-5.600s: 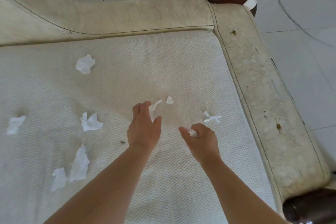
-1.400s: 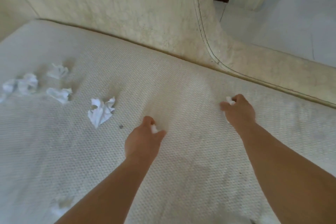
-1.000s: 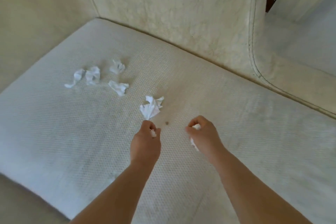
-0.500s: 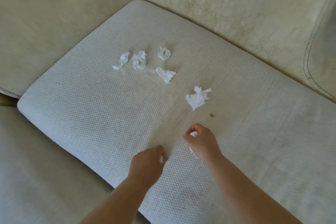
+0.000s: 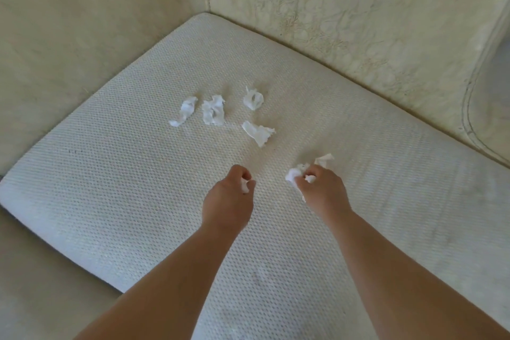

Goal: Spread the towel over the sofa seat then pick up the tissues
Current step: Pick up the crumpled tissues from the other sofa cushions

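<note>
While both bare forearms reach forward over the seat, the left hand (image 5: 227, 203) is curled into a loose fist, its fingers pressed around a small wad of white tissue (image 5: 245, 186) that shows between thumb and forefinger. To its right, the right hand (image 5: 323, 193) is bent downward with its fingertips pinching a crumpled white tissue (image 5: 294, 175) that lies on the fabric; more white paper shows inside its curled fingers, and a torn end (image 5: 325, 159) sticks out just beyond the knuckles. Both hands hover low over the white, dimple-textured towel (image 5: 124, 174) that lies spread flat across the sofa seat, reaching to the seat's left edge and into the back corner.

Beyond the hands, four more crumpled white tissue scraps rest on the towel, apart from one another. Nearest is a flattened wedge-shaped scrap (image 5: 258, 132), just past the left hand. Farther back sits a small rounded ball (image 5: 253, 98). To the left of these lie a larger crinkled scrap (image 5: 213, 110) and, beside it, a long twisted strip (image 5: 185, 110).

Around the seat rises the cream, cracked leather-like sofa back (image 5: 358, 8), meeting the plain cream side panel (image 5: 82, 22) at a vertical seam in the corner.
</note>
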`<state>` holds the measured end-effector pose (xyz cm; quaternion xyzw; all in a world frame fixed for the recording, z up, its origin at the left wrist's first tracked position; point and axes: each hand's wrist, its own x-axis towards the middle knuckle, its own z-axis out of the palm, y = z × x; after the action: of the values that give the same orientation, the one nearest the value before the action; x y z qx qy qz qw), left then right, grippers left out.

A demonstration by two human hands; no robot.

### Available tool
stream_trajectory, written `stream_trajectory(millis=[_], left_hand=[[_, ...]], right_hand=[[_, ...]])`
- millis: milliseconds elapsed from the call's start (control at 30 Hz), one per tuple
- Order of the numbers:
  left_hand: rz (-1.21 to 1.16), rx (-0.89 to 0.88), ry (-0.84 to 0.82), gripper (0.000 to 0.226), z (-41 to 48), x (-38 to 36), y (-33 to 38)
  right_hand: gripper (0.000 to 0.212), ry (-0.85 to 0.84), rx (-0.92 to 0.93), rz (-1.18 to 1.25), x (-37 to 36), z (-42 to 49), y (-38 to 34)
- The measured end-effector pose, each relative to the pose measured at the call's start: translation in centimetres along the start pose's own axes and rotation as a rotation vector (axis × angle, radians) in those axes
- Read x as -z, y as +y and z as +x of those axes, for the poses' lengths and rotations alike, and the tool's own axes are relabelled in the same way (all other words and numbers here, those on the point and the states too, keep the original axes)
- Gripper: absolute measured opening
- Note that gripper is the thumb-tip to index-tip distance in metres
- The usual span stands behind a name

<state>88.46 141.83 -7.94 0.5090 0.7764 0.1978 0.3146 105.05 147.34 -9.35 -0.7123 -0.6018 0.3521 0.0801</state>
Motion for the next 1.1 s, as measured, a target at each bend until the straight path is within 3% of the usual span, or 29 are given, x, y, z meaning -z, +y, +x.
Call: stream_trajectory(millis=[167,267,300,467,600,633,700,767,833,933,1033,1100], left_hand=[[0.002,-0.032,-0.019,0.036,2.7,0.4,1.4],[0.055,-0.049,-0.008,0.048,5.0,0.3,2.1],[0.071,-0.063,0.002,0.050,5.9,0.1,2.4],[0.205,-0.068,-0.067,0.054,9.1,-0.8,3.1],[0.206,0.002,-0.118,0.030,10.0,-1.7,2.3],[0.211,-0.015,-0.107,0.027,9.9,-2.0,2.2],[0.222,-0.039,-0.085,0.030,9.7,-2.2,2.1],[0.208,-0.047,-0.055,0.032,9.7,-2.1,2.1],[0.156,-0.044,-0.002,0.022,9.9,-1.6,1.8],[0.085,-0.025,0.057,0.007,10.4,-0.3,1.0],[0.082,-0.016,0.101,0.022,10.8,1.3,0.4],[0.092,-0.003,0.140,0.027,11.3,2.3,0.0]], right_hand=[[0.012,0.264,-0.099,0.297,0.3,-0.7,1.2],[0.039,0.227,-0.179,0.355,0.8,0.6,1.1],[0.039,0.186,-0.195,0.336,0.8,1.3,1.4],[0.012,0.191,-0.242,0.538,1.8,2.4,2.0],[0.005,0.288,-0.140,0.344,1.4,0.6,2.7],[0.012,0.283,-0.112,0.301,1.0,0.5,2.8],[0.046,0.200,-0.043,0.172,0.1,0.0,2.3],[0.064,0.136,0.138,-0.122,-1.1,-0.5,2.0],[0.048,0.127,0.297,-0.254,-2.0,-0.4,2.0],[0.011,0.095,0.250,-0.074,-2.1,0.6,1.4],[0.013,0.131,0.092,0.194,-1.4,2.2,-0.8],[0.018,0.092,0.082,0.283,-1.3,3.2,-3.1]])
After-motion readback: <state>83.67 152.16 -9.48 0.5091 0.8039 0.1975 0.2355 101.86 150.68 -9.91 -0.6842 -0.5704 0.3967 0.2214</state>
